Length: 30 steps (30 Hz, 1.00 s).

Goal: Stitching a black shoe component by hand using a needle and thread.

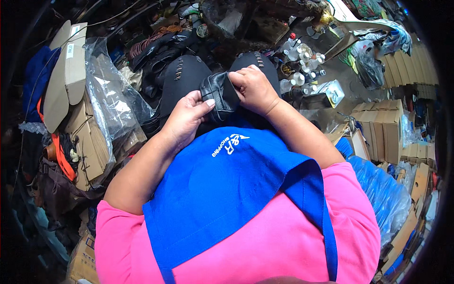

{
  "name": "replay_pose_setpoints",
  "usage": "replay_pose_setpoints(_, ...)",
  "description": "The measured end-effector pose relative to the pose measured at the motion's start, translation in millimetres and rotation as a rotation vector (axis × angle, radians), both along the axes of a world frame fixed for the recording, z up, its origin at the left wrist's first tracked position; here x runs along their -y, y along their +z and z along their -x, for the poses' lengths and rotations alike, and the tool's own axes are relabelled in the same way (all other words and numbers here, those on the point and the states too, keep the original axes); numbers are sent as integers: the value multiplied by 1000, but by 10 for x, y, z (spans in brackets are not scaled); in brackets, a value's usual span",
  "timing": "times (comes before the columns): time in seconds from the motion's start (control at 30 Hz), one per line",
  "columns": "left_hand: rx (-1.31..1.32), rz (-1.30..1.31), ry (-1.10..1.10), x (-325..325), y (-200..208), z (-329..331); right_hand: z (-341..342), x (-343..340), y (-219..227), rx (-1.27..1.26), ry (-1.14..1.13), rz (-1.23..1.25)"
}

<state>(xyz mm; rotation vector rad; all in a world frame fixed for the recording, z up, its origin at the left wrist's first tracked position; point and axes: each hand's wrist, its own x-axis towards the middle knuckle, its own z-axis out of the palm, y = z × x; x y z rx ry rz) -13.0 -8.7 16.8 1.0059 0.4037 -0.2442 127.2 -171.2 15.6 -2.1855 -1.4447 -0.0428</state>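
A black leather piece (220,97) with stitched seams, perhaps part of a shoe upper, is held above my lap between both hands. My left hand (189,116) pinches its left edge between thumb and fingers. Closed on its right side is my right hand (254,89), with the fingers curled and the thumb against the leather. The fingertips of that hand are partly hidden. Beneath lie my knees in black trousers (182,78), and a blue apron (203,184) covers my front.
Several white bottles (302,57) and a square tin (331,93) stand on the floor beyond my right knee. Cardboard boxes (378,128) and a blue plastic-wrapped bundle (378,194) are at the right. Clear plastic (111,85) and cardboard sheets (71,71) crowd the left.
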Motion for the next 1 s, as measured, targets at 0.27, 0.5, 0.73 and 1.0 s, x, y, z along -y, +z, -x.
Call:
replay_pose_setpoints(0.27,-3,11,27,-47,-1,28,-21,0,28,-58,33,13)
replay_pose_setpoints(0.5,-13,35,61,-32,108,37,103,199,0,-912,-103,-234)
replay_pose_setpoints(0.73,-33,46,56,-54,20,48,196,161,-20,-431,-140,-352)
replay_pose_setpoints(1.0,-40,88,57,-84,18,45,143,88,-37,-357,-47,-129)
